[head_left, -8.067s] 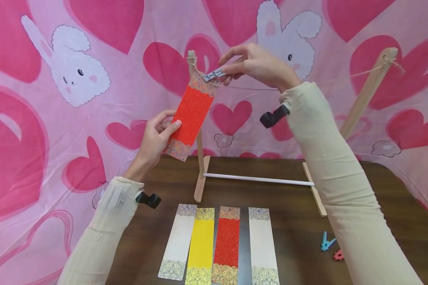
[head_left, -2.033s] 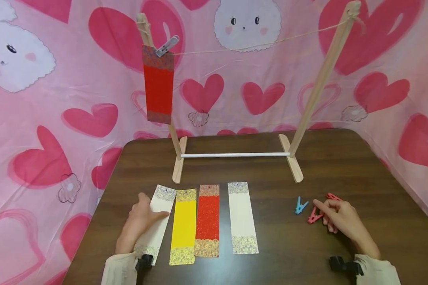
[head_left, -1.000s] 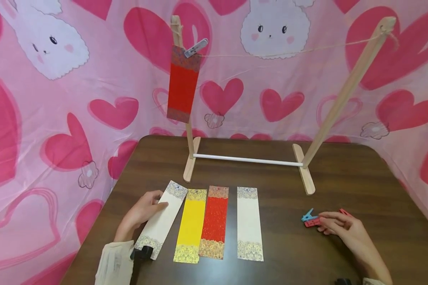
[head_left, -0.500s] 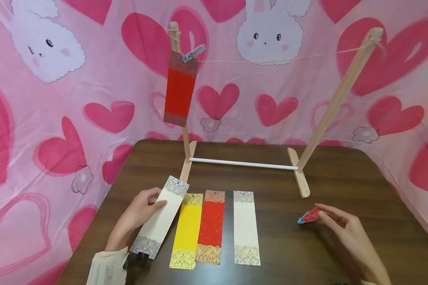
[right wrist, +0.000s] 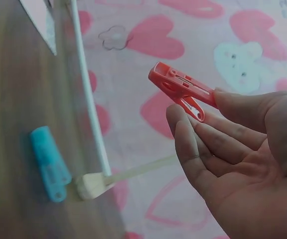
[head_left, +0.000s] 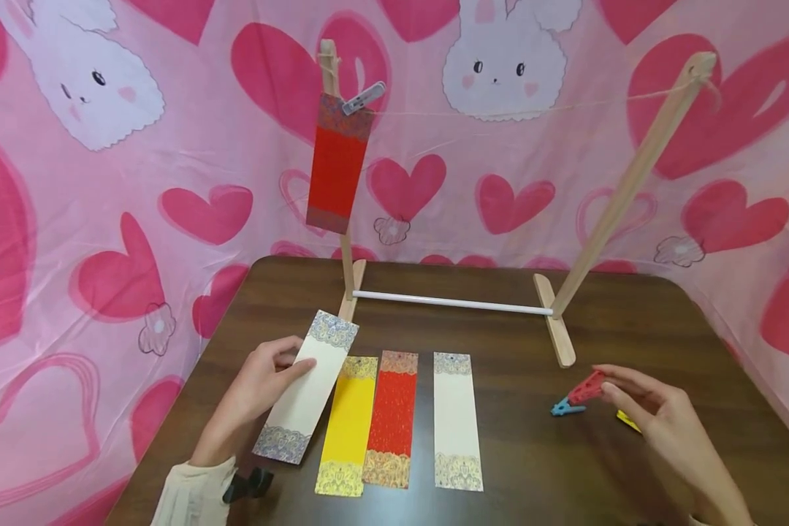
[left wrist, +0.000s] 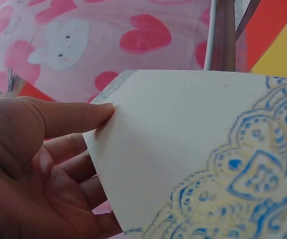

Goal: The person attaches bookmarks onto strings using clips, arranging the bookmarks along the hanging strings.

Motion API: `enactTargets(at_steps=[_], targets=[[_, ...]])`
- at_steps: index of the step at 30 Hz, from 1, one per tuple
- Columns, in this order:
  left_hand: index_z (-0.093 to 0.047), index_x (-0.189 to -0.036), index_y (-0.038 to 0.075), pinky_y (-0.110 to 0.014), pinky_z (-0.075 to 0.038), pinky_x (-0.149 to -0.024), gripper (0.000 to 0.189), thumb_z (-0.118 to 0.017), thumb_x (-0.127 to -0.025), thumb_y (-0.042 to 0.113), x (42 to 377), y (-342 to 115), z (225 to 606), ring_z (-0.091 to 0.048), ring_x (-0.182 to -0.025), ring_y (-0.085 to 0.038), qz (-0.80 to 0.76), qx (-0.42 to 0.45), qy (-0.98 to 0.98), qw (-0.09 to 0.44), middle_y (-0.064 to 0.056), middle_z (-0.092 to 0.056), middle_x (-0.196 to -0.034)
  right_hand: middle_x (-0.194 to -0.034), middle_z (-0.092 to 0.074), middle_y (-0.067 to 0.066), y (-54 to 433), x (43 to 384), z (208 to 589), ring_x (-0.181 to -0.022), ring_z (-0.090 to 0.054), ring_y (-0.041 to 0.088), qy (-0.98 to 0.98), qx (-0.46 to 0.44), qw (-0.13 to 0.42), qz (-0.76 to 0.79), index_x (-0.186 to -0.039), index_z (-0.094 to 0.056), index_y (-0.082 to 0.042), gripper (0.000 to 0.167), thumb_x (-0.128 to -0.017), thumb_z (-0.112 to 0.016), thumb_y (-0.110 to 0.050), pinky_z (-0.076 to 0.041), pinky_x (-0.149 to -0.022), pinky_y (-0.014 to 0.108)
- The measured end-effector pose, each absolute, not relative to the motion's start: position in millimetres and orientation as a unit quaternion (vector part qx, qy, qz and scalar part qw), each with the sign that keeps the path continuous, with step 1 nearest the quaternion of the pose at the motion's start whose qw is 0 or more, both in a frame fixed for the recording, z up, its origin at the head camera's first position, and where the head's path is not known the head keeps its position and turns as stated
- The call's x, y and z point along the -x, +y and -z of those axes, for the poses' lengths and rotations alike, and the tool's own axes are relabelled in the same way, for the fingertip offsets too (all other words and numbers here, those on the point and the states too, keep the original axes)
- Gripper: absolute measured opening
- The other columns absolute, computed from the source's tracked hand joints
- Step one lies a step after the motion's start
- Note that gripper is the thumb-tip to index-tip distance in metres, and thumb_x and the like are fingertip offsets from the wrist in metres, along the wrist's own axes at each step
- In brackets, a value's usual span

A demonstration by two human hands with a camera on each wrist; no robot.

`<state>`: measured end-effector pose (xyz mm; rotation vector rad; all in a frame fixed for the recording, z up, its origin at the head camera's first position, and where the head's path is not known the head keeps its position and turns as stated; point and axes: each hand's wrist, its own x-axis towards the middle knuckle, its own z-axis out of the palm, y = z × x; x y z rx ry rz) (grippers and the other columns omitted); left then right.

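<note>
My left hand (head_left: 259, 383) pinches the left edge of a white paper strip (head_left: 312, 391) with patterned lace ends, thumb on its face. In the left wrist view, the strip (left wrist: 173, 129) is tilted up, its blue-and-yellow pattern close to the camera. My right hand (head_left: 671, 424) pinches a red clothespin (head_left: 587, 387) between thumb and fingers. The clothespin (right wrist: 181, 89) is clear of the table in the right wrist view. A blue clothespin (head_left: 565, 408) lies just beyond it, and a yellow clothespin (head_left: 628, 421) shows partly behind the right hand.
A yellow strip (head_left: 348, 427), a red strip (head_left: 393, 420) and another white strip (head_left: 456, 424) lie on the table (head_left: 513, 467). Behind stands a wooden rack (head_left: 631, 186) with a string (head_left: 500, 115). A red strip (head_left: 337, 172) hangs at its left under a grey clothespin (head_left: 364, 98).
The red strip was clipped on the string and both hands came down. My left hand then took the white strip and lifted it; my right hand picked up the red clothespin.
</note>
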<state>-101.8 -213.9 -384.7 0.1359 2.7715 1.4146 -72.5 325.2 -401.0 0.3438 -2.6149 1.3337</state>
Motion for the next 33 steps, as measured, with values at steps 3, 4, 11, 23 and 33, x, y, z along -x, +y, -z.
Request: enactTargets(at_steps=[3, 4, 11, 23, 33], targets=[[-0.068, -0.111, 0.005, -0.028, -0.05, -0.057, 0.022, -0.073, -0.091, 0.013, 99.5, -209.4, 381.4, -0.062, -0.066, -0.018, -0.454, -0.038, 0.89, 0.01, -0.007, -0.073, -0.086, -0.106, -0.075, -0.008, 321.6, 73.8, 389.0, -0.089, -0.071, 0.003, -0.881, -0.132, 0.111, -0.44, -0.126, -0.065, -0.004, 0.033, -0.094, -0.065, 0.002, -0.052, -0.068, 0.015], [-0.068, -0.109, 0.005, -0.027, -0.049, -0.056, 0.02, -0.073, -0.091, 0.012, 99.0, -207.8, 380.6, -0.061, -0.065, -0.019, -0.454, -0.038, 0.89, 0.006, -0.007, -0.073, -0.083, -0.105, -0.074, -0.01, 319.8, 73.5, 385.2, -0.089, -0.071, 0.002, -0.881, -0.135, 0.117, -0.437, -0.126, -0.066, -0.004, 0.033, -0.093, -0.065, 0.003, -0.052, -0.067, 0.016], [-0.068, -0.106, 0.007, -0.026, -0.049, -0.059, 0.018, -0.074, -0.09, 0.013, 98.7, -196.9, 369.7, -0.062, -0.068, -0.016, -0.458, -0.061, 0.885, -0.064, -0.005, -0.075, -0.083, -0.104, -0.074, -0.008, 298.3, 66.2, 352.8, -0.072, -0.064, 0.001, -0.872, -0.151, 0.166, -0.434, -0.128, -0.066, -0.007, 0.043, -0.088, -0.07, 0.007, -0.047, -0.055, 0.018], [-0.068, -0.104, 0.008, -0.026, -0.054, -0.064, 0.015, -0.072, -0.093, 0.016, 116.6, -181.8, 345.7, -0.067, -0.072, -0.018, -0.494, -0.109, 0.853, -0.128, -0.006, -0.076, -0.09, -0.105, -0.074, -0.003, 266.7, 81.1, 295.9, -0.081, -0.065, 0.001, -0.868, -0.21, 0.192, -0.407, -0.129, -0.066, -0.016, 0.048, -0.086, -0.073, 0.005, -0.047, -0.06, 0.01], [-0.067, -0.107, 0.009, -0.032, -0.058, -0.064, 0.016, -0.071, -0.093, 0.017, 140.6, -172.9, 330.3, -0.069, -0.072, -0.018, -0.52, -0.148, 0.83, -0.135, -0.007, -0.076, -0.093, -0.105, -0.07, -0.001, 252.2, 99.8, 268.4, -0.093, -0.064, 0.005, -0.85, -0.261, 0.208, -0.408, -0.138, -0.058, -0.013, 0.055, -0.089, -0.068, 0.008, -0.049, -0.082, 0.009]])
